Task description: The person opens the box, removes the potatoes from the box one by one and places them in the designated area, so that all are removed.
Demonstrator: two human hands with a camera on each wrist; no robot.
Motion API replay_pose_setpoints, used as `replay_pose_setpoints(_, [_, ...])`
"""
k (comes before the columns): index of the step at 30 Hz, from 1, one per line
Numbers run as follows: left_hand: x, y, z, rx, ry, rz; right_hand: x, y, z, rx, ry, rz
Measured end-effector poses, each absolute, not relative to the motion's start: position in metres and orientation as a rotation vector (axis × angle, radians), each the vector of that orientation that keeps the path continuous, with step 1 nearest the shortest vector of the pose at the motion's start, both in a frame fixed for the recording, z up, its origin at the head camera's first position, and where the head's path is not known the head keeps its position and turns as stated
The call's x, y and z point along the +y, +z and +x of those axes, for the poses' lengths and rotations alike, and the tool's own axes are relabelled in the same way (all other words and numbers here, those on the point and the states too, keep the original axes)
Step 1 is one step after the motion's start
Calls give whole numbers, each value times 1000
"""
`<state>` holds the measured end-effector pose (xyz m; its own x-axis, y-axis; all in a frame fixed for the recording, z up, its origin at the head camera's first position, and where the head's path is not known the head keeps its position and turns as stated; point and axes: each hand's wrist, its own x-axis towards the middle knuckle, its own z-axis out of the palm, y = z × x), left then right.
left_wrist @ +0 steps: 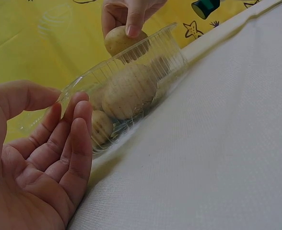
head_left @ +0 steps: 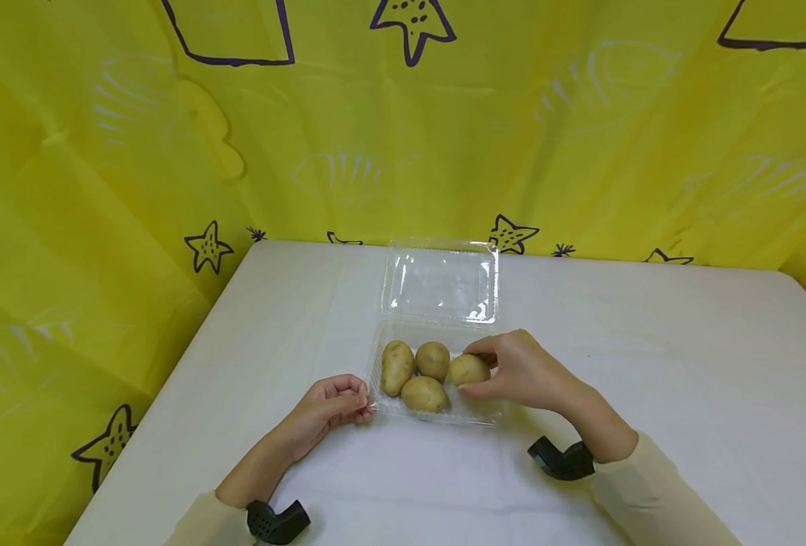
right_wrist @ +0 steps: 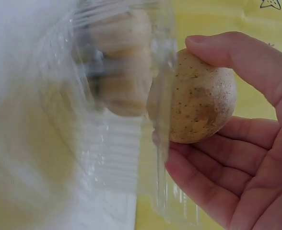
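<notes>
A clear plastic clamshell container (head_left: pixel 471 413) lies on the table with its lid (head_left: pixel 441 288) folded back. Three potatoes sit inside: a long one (head_left: pixel 397 368) at the left, a round one (head_left: pixel 433 360) at the back, and an oval one (head_left: pixel 424 394) in front. My right hand (head_left: pixel 522 370) grips a fourth, roundish potato (right_wrist: pixel 203 98) between thumb and fingers, at rim height by the container's right side. At the left front corner, my left hand (head_left: pixel 334 406) pinches the container's rim between thumb and index finger, its other fingers bent against the wall in the left wrist view (left_wrist: pixel 59 143).
A white cloth covers the table (head_left: pixel 293 318). Behind it and along the left hangs a yellow curtain (head_left: pixel 403 114) with star and fish prints. Black wrist devices sit at the left wrist (head_left: pixel 276 522) and right wrist (head_left: pixel 562 460), by the cream sleeves.
</notes>
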<state>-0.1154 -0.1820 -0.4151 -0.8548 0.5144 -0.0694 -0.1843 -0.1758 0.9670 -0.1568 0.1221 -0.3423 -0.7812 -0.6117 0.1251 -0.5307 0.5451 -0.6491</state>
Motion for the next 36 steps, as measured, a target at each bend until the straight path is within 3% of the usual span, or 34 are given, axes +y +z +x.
replay_pose_setpoints(10, [-182,-415,-115,1649,2072,358,135,-337,-155,2657,-1118,-937])
replay_pose_setpoints(24, [-182,-415,-114,1660,2069,342,157,-334,-154,2752,-1201,-604])
replay_pose_setpoints(36, [-181,-414,-114,1664,2069,343,170,-336,-155,2832,-1170,-472])
